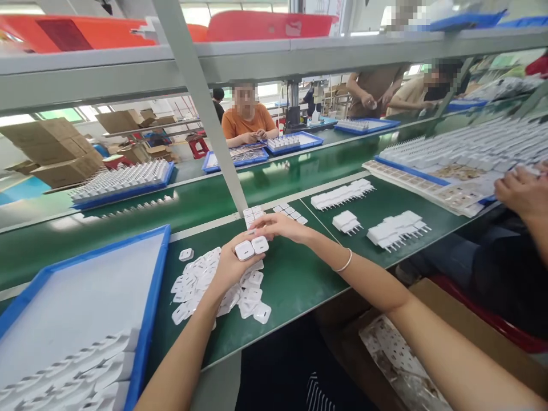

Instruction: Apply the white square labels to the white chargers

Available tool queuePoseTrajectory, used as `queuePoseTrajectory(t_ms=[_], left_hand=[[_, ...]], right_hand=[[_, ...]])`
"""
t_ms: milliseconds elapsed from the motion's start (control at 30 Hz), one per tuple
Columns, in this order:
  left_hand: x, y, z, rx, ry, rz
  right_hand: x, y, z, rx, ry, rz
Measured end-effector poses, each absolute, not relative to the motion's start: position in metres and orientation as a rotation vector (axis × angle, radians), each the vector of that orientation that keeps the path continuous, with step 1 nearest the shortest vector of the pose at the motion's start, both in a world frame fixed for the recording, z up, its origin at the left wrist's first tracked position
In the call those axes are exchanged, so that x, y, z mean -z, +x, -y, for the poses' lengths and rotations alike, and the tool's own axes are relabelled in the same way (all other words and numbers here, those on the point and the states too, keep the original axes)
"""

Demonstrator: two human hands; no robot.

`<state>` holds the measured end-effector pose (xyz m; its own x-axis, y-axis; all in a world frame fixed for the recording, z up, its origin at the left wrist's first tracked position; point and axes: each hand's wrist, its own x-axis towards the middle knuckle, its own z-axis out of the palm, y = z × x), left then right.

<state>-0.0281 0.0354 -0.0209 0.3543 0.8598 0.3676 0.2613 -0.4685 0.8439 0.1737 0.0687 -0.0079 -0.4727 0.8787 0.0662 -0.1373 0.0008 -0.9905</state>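
Note:
My left hand is closed around two white charger adapters, held side by side with their slotted port faces toward me. My right hand meets it from the right, fingers bent together over the back of the adapters; what lies under those fingertips is hidden. Below and around the left hand spreads a loose pile of white slotted cover plates. A single white piece lies left of the pile. Just beyond my hands, white square pieces sit in rows on the green bench.
A blue-rimmed tray with rows of white adapters is at left. Pronged adapters stand in groups at right, near a co-worker's hands. A slanted metal post rises ahead, under a shelf. Other people sit across the conveyor.

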Motion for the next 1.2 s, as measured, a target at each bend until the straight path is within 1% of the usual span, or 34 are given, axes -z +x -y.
queuePoseTrajectory(t_ms=[167,300,433,567,667,833,967,1067,1200], left_hand=[[0.026,-0.026,-0.034,-1.090,1.891,-0.904],[0.030,-0.025,-0.035,-1.204,1.854,-0.905],[0.026,-0.026,-0.032,-1.355,1.851,-0.871],[0.016,-0.028,-0.027,-1.500,2.054,-0.709],[0.009,-0.028,-0.020,-1.526,2.255,-0.605],[0.000,-0.026,-0.008,-1.484,2.345,-0.446],[-0.005,-0.026,-0.006,-1.389,2.275,-0.490],[0.001,-0.024,-0.011,-1.376,2.113,-0.523],[0.027,-0.015,-0.028,-1.461,1.774,-0.726]], right_hand=[[0.026,0.171,-0.070,-1.554,-0.859,1.447],[0.033,0.169,-0.064,-1.623,-0.846,1.324],[0.027,0.160,-0.048,-1.875,-0.763,1.245],[0.024,0.148,-0.027,-2.265,-0.613,0.991],[0.027,0.143,-0.015,-2.349,-0.460,0.794],[0.034,0.138,-0.004,-2.233,-0.383,0.818],[0.022,0.142,0.007,-2.010,-0.585,0.918],[-0.010,0.150,0.019,-1.673,-0.797,1.121],[-0.067,0.136,0.010,-0.981,-0.895,1.425]])
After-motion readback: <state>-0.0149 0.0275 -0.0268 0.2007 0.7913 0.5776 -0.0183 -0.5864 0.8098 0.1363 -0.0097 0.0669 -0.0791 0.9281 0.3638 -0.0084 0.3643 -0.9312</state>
